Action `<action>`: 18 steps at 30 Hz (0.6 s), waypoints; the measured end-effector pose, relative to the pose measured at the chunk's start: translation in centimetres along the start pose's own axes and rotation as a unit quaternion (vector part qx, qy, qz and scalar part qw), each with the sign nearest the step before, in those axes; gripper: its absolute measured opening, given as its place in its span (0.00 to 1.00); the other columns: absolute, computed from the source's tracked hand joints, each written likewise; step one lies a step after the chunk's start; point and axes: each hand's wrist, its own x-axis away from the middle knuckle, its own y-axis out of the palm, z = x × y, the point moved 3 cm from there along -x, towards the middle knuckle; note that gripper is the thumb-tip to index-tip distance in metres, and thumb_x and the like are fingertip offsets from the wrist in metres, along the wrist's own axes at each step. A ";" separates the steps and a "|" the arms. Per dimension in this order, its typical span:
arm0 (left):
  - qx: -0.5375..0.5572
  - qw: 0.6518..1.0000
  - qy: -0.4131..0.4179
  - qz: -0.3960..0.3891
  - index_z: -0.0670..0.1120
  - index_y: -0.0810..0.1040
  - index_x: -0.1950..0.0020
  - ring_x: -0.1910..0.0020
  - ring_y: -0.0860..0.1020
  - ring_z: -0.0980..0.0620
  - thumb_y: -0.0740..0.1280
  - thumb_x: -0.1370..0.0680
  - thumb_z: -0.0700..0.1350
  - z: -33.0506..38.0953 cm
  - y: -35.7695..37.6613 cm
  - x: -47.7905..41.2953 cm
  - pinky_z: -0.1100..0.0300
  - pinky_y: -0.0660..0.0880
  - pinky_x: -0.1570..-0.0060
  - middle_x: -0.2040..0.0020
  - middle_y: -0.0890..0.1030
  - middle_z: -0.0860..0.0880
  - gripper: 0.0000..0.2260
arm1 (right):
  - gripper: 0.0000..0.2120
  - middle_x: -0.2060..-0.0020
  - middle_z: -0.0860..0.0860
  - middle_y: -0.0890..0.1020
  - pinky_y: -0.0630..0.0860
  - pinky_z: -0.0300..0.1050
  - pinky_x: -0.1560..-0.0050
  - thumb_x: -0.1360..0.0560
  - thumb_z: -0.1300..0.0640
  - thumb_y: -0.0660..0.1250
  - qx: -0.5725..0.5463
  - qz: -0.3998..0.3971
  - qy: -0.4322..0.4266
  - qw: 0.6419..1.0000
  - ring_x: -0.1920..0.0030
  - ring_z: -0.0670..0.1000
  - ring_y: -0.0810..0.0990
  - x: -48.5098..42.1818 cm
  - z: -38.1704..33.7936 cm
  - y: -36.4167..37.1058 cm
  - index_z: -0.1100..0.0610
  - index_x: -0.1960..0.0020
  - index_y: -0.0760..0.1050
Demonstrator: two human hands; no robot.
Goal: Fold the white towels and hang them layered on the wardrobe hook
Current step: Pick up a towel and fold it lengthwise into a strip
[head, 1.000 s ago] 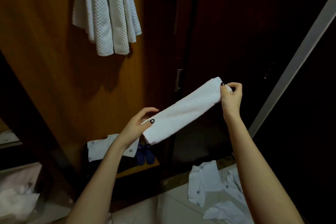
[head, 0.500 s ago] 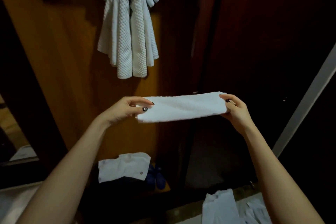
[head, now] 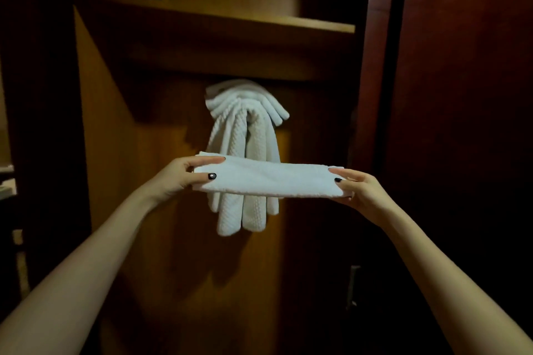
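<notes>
- As it hangs level in the air, the folded towel (head: 268,181) is pinched at its left end by the left grip (head: 178,179), with the thumb on the near face and fingers curled over the top edge.
- Right grip (head: 360,190): closed on the right end, thumb on top, fingers underneath.
- Folded towel: white, a long narrow band, stretched flat between both grips, in front of the hanging towels (head: 245,130) and crossing their middle.
- Hanging towels: several white waffle-textured layers draped from one point under the shelf (head: 230,23). Hook hidden by cloth.
- Shelf: wooden. Dark items on top, not identifiable.
- Door (head: 461,124): dark red-brown, at right.
</notes>
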 end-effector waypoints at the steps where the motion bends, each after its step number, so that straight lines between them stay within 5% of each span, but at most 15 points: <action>1: 0.015 1.000 0.003 0.013 0.56 0.83 0.43 0.43 0.78 0.58 0.70 0.25 0.37 0.5 -1.0 -1.4 0.68 0.77 0.56 0.36 0.75 0.56 0.16 | 0.19 0.55 0.51 0.77 0.80 0.40 0.60 0.24 0.72 0.61 -0.006 -0.011 -0.008 1.000 0.64 0.43 0.82 -1.8 -1.0 0.5 0.64 0.34 0.75; 5: 0.065 0.996 0.003 0.061 0.54 0.86 0.47 0.50 0.80 0.61 0.71 0.28 0.37 1.4 -5.1 -7.2 0.69 0.77 0.59 0.39 0.78 0.54 0.15 | 0.19 0.41 0.53 0.76 0.82 0.44 0.56 0.24 0.72 0.60 -0.025 -0.058 -0.042 0.997 0.50 0.50 0.82 -9.1 -4.5 2.2 0.59 0.37 0.78; 8: 0.067 0.993 0.012 0.099 0.46 0.83 0.40 0.48 0.77 0.57 0.68 0.25 0.34 1.5 -7.7 -12.0 0.68 0.77 0.54 0.46 0.82 0.53 0.15 | 0.18 0.37 0.54 0.75 0.82 0.45 0.56 0.24 0.73 0.60 -0.067 -0.079 -0.059 0.993 0.46 0.54 0.81 -14.7 -6.1 3.1 0.57 0.44 0.81; 18: 0.192 0.954 0.101 0.206 0.41 0.79 0.43 0.56 0.82 0.53 0.61 0.21 0.32 2.7 -11.7 -26.9 0.64 0.81 0.60 0.50 0.82 0.44 0.11 | 0.12 0.54 0.57 0.85 0.81 0.41 0.60 0.23 0.70 0.60 -0.202 -0.095 -0.108 0.969 0.57 0.51 0.85 -32.0 -10.8 5.6 0.61 0.46 0.79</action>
